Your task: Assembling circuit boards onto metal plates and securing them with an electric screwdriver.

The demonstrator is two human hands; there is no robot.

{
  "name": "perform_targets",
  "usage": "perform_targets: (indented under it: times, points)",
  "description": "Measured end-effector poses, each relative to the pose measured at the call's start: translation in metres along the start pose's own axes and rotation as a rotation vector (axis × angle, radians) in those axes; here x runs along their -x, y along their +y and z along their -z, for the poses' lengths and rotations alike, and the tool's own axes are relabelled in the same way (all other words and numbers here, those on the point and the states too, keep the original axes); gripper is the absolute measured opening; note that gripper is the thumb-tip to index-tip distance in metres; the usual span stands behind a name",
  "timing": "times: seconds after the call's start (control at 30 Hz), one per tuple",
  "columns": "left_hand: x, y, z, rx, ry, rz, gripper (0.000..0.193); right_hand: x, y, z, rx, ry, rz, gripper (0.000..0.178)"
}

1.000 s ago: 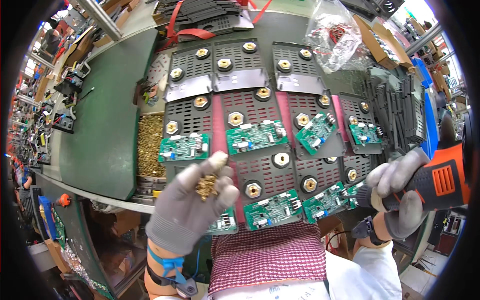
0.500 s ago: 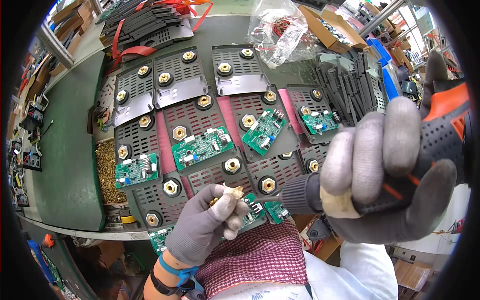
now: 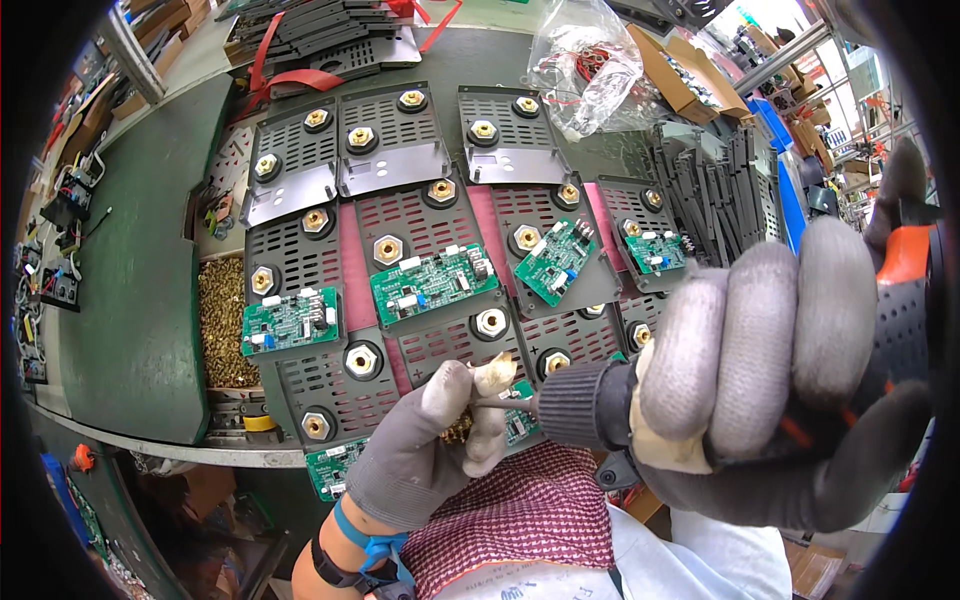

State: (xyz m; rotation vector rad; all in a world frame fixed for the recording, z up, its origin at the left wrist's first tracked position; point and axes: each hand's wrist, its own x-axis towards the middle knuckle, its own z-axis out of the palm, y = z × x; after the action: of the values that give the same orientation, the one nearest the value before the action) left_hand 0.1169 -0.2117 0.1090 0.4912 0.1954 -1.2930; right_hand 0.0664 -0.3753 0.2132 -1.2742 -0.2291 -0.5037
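Observation:
My right hand (image 3: 770, 350), in a grey glove with tape on one finger, grips an orange and black power screwdriver (image 3: 590, 405). Its thin bit points left and reaches the fingertips of my left hand (image 3: 405, 460). That hand, also gloved, is curled around several small brass screws (image 3: 457, 430), partly hidden by the fingers. Below and beyond both hands lie dark slotted metal panels (image 3: 440, 350) with brass hex fittings (image 3: 490, 323). Green circuit boards (image 3: 433, 285) sit on several of them, one board (image 3: 557, 262) turned at a slant.
A bin full of small brass screws (image 3: 228, 325) stands at the left of the panels. Stacked dark panels (image 3: 710, 190) lie at the right, more (image 3: 320, 40) at the back with red strap (image 3: 270, 60). A clear plastic bag (image 3: 585, 75) and cardboard box (image 3: 685, 75) are behind.
The screwdriver and my right hand have moved left and slightly down, bringing the bit to my left fingertips. My left hand has turned its fingers upward. The whole view has shifted slightly.

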Motion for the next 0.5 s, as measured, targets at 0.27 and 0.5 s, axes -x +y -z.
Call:
perform_targets:
  times: [0.27, 0.5]
  points:
    - [-0.0006, -0.0044, -0.0038, -0.002, 0.082, -0.081, 0.05, -0.0001, -0.0017, -0.0084, 0.004, 0.051, 0.013, 0.033]
    - [0.0051, -0.0051, -0.0008, -0.003, 0.015, -0.079, 0.052, 0.0002, -0.0014, -0.0073, -0.002, 0.042, 0.028, 0.031]
